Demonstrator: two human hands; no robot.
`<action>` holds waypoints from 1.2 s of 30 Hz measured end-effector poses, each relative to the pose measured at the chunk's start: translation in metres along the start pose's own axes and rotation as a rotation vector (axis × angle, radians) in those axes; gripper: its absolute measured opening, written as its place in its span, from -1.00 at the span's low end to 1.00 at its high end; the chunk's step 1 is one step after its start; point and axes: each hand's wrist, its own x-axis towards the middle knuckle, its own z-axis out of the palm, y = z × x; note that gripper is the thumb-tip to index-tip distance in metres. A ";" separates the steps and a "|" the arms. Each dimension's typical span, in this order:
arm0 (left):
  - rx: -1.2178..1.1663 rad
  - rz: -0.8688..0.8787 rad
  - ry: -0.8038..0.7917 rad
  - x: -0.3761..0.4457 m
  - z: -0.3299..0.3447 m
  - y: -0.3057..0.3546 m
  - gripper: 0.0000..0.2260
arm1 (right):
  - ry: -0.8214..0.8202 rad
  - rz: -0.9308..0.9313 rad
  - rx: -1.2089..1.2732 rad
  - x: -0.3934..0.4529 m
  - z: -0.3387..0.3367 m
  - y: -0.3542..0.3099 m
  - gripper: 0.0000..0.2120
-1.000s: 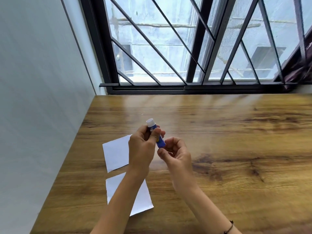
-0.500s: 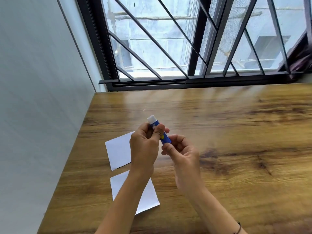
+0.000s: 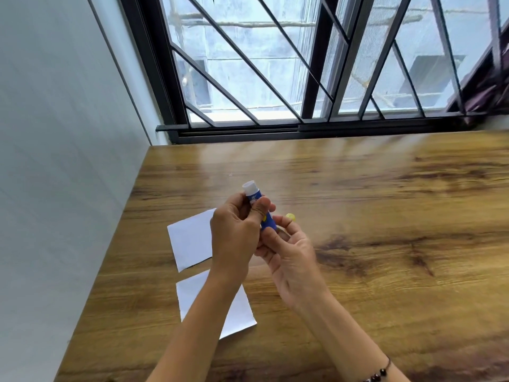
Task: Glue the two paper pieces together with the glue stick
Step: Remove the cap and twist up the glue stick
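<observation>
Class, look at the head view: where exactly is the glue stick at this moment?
The glue stick is held above the wooden table, gripped by the left hand, its lower end at the right hand, right of the farther paper piece.

A wooden table (image 3: 371, 216) with dark grain streaks runs up to a black-framed window (image 3: 311, 64) fitted with slanted bars (image 3: 237, 55). A pale wall (image 3: 55, 161) borders the table's left edge. Something dark purple, perhaps cloth (image 3: 493, 89), hangs at the window's right end.

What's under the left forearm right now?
The nearer paper piece lies flat on the wooden table beneath the left forearm. Its middle strip is covered, so any glue there can't be seen.
</observation>
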 end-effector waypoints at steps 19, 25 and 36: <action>0.089 -0.054 0.041 -0.001 0.005 0.004 -0.86 | -0.062 0.068 0.024 0.005 -0.006 -0.002 -0.70; 0.100 -0.046 0.037 0.002 0.009 0.004 -0.88 | 0.060 0.145 -0.021 0.006 -0.003 -0.003 -0.64; 0.098 -0.063 0.019 -0.002 0.003 0.002 -0.83 | -0.069 0.126 0.062 0.005 -0.008 0.002 -0.61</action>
